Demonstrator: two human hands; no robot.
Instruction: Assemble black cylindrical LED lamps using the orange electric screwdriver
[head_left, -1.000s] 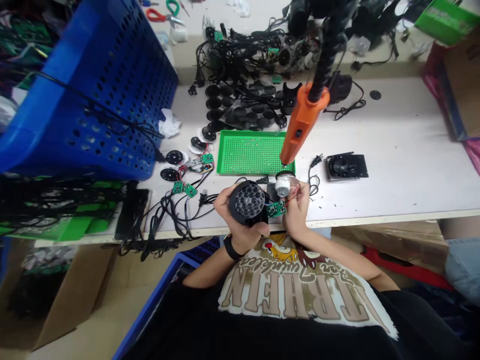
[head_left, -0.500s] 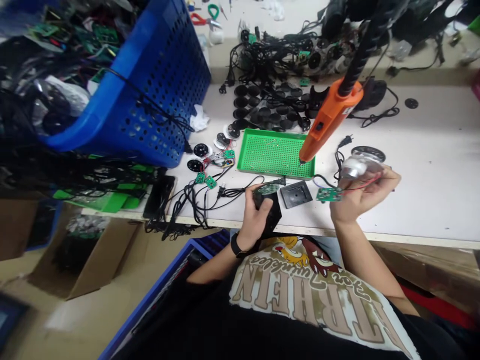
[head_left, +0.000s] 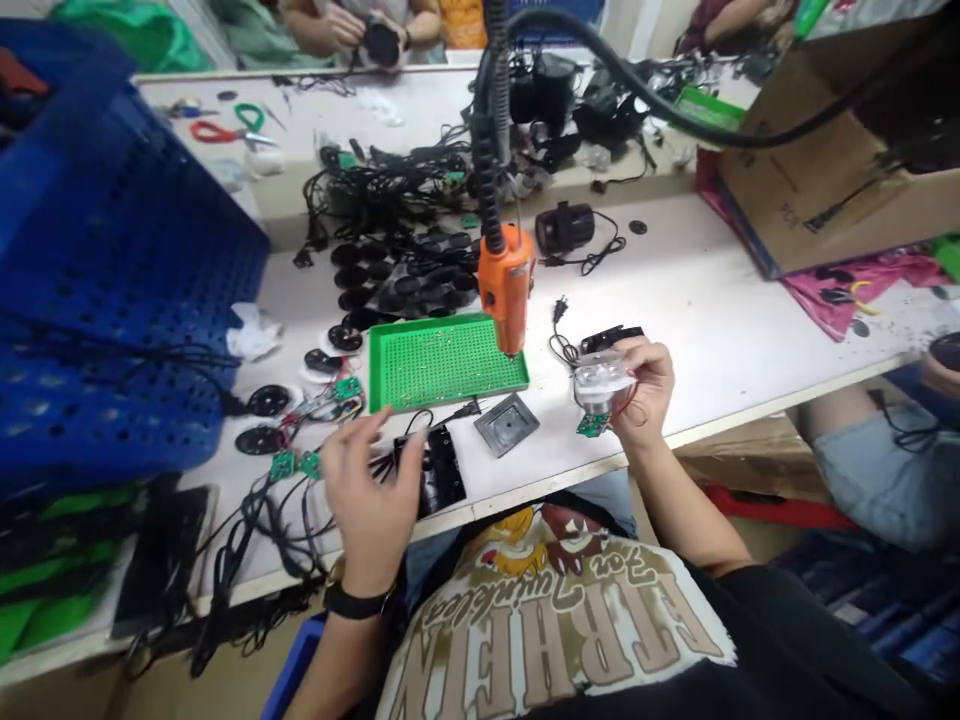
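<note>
My left hand [head_left: 373,491] hovers open, fingers spread, just left of a black lamp housing [head_left: 437,468] that lies on the white table [head_left: 720,300] near its front edge. My right hand [head_left: 643,385] is closed round a small clear and silver motor part [head_left: 600,380], with a little green circuit board [head_left: 591,424] dangling from it on thin wires. A black square plate [head_left: 507,424] lies between the two hands. An orange electric screwdriver [head_left: 504,285] hangs on a coiled cable above the green perforated tray [head_left: 442,361].
A big blue perforated crate [head_left: 112,300] fills the left. Black round discs [head_left: 390,280], cables and green circuit boards [head_left: 300,462] litter the table. A cardboard box [head_left: 817,170] stands at the right. Another person's hands [head_left: 360,25] work at the far side; someone's knee [head_left: 877,470] is at right.
My left hand has set the black lamp housing on the table and opened. My right hand has drawn the motor part and board back. The view has swung right and upward.
</note>
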